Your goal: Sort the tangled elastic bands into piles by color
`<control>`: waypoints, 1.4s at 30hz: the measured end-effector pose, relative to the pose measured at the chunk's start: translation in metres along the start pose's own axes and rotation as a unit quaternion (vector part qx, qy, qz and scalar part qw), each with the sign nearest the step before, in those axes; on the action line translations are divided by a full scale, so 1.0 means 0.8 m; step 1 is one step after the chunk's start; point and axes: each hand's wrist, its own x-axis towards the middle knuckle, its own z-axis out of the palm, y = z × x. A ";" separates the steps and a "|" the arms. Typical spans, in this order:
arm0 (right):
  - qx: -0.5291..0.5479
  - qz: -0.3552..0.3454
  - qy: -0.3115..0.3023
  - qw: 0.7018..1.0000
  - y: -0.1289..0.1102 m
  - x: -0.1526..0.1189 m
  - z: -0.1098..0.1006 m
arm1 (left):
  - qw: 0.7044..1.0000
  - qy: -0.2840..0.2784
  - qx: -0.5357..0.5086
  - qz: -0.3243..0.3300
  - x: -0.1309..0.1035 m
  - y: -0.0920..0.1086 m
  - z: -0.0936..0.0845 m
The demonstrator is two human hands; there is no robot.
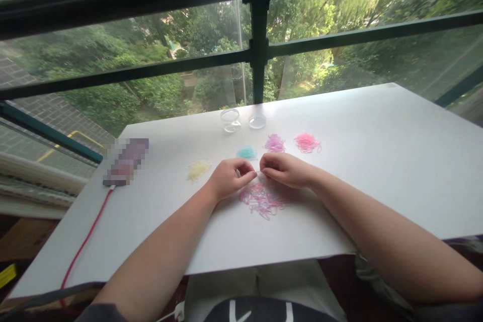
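Bright daylight thru window (258,35); soft shadows on tabletop (377,161); pic edges blurry, stretched; phone (127,161) pixelated.

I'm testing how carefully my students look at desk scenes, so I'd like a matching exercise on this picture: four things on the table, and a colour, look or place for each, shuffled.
Things
1. Leftmost pile
2. Mixed-colour pile
3. Cable
4. Round container

Colour, look or place
A. Nearest of the piles to the person
B. Transparent
C. Pale yellow
D. Red

Right pairs: 1-C, 2-A, 3-D, 4-B
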 end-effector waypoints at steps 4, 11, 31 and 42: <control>0.052 -0.010 -0.013 0.998 0.002 0.003 0.005 | 1.000 0.005 -0.004 0.007 -0.001 0.002 0.001; 0.112 0.001 -0.013 0.994 0.004 0.008 0.008 | 0.999 -0.009 -0.024 0.021 0.000 0.001 0.004; 0.195 0.062 -0.086 0.975 0.009 0.034 -0.003 | 0.996 0.012 -0.086 0.010 0.008 -0.018 0.000; 0.237 0.037 -0.037 0.970 0.014 0.024 0.005 | 0.996 0.003 -0.085 -0.009 0.007 -0.016 0.001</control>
